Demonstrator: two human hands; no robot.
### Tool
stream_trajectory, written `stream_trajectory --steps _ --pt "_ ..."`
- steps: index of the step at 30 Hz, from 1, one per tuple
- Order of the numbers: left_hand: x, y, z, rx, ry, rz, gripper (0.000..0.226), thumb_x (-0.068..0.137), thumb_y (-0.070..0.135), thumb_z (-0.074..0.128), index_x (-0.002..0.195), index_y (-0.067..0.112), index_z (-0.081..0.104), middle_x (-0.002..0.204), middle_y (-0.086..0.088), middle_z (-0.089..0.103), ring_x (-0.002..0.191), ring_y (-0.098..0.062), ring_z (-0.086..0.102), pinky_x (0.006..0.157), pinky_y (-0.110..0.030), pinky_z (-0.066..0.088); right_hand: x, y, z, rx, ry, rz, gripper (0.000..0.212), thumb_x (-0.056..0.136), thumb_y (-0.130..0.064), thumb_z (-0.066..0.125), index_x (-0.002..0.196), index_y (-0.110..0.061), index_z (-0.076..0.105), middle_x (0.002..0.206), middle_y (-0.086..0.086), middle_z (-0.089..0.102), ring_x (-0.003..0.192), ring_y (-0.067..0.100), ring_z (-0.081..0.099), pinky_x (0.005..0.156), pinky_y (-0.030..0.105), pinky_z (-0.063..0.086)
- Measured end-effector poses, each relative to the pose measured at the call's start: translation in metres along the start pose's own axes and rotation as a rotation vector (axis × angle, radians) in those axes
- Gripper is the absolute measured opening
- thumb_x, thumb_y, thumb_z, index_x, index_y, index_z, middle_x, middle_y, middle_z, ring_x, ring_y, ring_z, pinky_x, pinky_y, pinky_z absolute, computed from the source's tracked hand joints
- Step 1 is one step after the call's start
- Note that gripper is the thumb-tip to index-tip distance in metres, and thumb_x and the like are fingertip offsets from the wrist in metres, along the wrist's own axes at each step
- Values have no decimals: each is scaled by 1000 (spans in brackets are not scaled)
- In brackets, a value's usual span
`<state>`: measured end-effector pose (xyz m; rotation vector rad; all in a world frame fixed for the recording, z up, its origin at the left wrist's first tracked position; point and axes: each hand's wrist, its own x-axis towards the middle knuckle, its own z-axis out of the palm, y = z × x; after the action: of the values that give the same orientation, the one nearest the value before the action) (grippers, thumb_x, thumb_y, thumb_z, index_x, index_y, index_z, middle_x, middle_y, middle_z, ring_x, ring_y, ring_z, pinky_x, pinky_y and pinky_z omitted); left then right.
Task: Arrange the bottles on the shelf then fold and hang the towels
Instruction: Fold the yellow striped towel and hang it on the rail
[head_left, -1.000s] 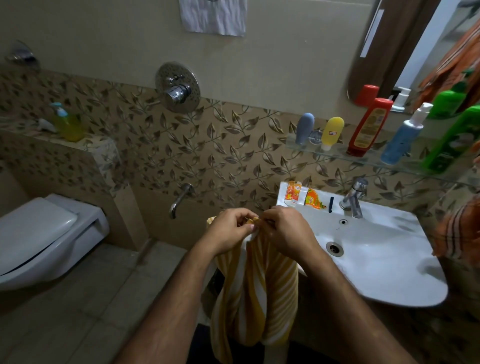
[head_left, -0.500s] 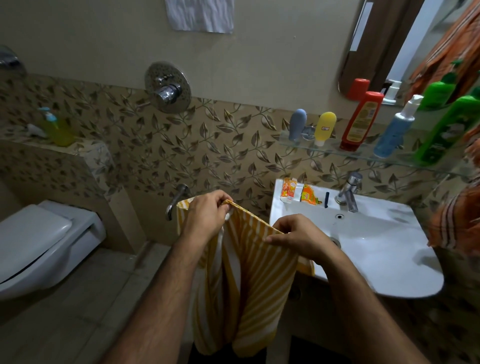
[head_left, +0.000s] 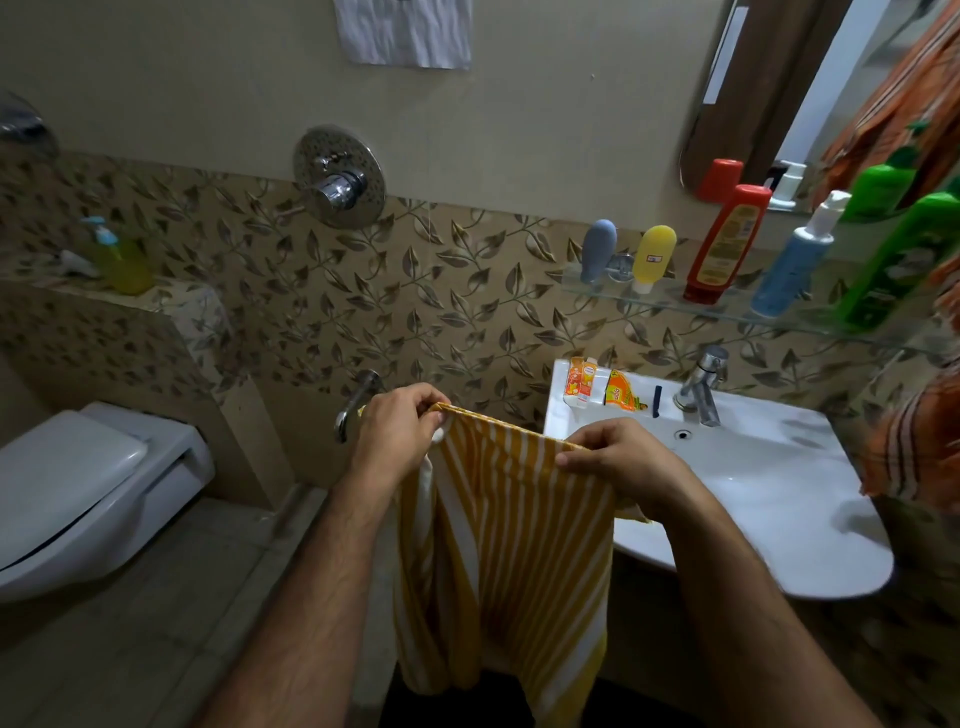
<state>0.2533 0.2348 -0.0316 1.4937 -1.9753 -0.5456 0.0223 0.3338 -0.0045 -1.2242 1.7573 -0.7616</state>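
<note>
- Left hand (head_left: 397, 441) pinches the top left corner of a yellow and white striped towel (head_left: 511, 545), fingers curled round the hem.
- Right hand (head_left: 618, 462) grips the top right corner of the same towel, thumb over the edge.
- Towel's top edge is stretched between the two hands, slanting a bit down to the right; the rest hangs down in folds in front of the person, just left of the sink (head_left: 810, 519).
- Glass shelf (head_left: 670, 304) on the far wall, right of centre, above the sink.
- On the shelf, left to right: grey tube (head_left: 597, 249), yellow tube (head_left: 655, 257), red bottle (head_left: 724, 244), blue pump bottle (head_left: 795, 260), green bottle (head_left: 898, 260). All upright, in a row.
- Mirror (head_left: 810, 93) above the shelf.
- Orange striped towel (head_left: 914, 441) hangs at the far right edge, beside the sink.
- White cloth (head_left: 405, 31) hangs high on the far wall.
- Tap (head_left: 701, 384) at the back of the sink; orange packets (head_left: 602, 389) left of it on the rim.
- Toilet (head_left: 88, 488) at left, lid down.
- Yellow soap bottle (head_left: 119, 260) on the ledge above the toilet.
</note>
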Motion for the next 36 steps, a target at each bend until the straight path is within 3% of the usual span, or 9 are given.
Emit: stream_trajectory --steps 10,13,15,18,25,28,30,32,36 --pt "1 -19 10 -52 -65 -26 13 85 19 68 89 31 72 74 13 65 79 -9 64 69 -24 48 10 7 6 -225 174 -95 5 80 -24 80 78 -21 76 82 -2 71 84 11 65 74 31 54" --pt "-3 -22 18 -93 -68 -113 32 85 21 69 117 28 67 73 9 61 85 -17 65 79 -30 50 10 4 15 -165 247 -162 7 81 -22 78 79 -15 76 79 5 71 78 15 64 70 34 51" --pt "-13 -19 27 -138 -69 -196 60 87 26 68 142 27 44 75 4 64 85 -20 63 84 -35 51 14 2 25 -156 338 -174 9 82 -19 75 74 -14 73 72 4 69 74 18 64 66 36 51" --pt "-36 -7 40 -317 -121 -186 73 89 26 66 150 33 27 66 5 57 68 -13 57 70 -31 51 19 -3 38 -224 389 -191 10 81 -16 71 71 -15 72 68 -1 65 70 15 61 60 30 48" --pt "-35 0 40 -617 -394 -12 67 86 10 68 143 36 43 65 2 39 62 -8 36 63 -21 38 18 -14 53 -380 275 -289 7 80 -19 70 76 -14 73 71 1 66 73 18 61 64 32 48" --pt "-29 0 42 -649 -490 1 44 86 5 65 124 28 63 78 -7 67 73 -9 54 75 -31 51 14 -14 49 -452 214 -333 7 81 -23 70 80 -17 75 73 0 67 72 16 62 64 34 49" --pt "-28 3 44 -586 -449 -1 22 84 11 67 99 26 72 87 -7 73 78 -8 61 79 -35 53 13 -13 46 -514 225 -342 7 81 -25 71 80 -19 75 73 -1 68 72 16 62 63 37 52" --pt "-27 8 48 -444 -359 -8 15 83 14 68 83 28 70 75 5 69 70 -4 59 69 -24 48 13 -12 44 -572 231 -338 9 83 -26 69 81 -20 74 73 -2 68 71 15 61 63 39 53" --pt "-25 21 48 -182 -102 -19 14 88 19 62 93 29 70 82 12 66 77 -6 59 64 -15 41 12 -12 34 -703 111 -165 11 83 -26 66 75 -19 67 75 2 66 74 22 62 62 35 50"
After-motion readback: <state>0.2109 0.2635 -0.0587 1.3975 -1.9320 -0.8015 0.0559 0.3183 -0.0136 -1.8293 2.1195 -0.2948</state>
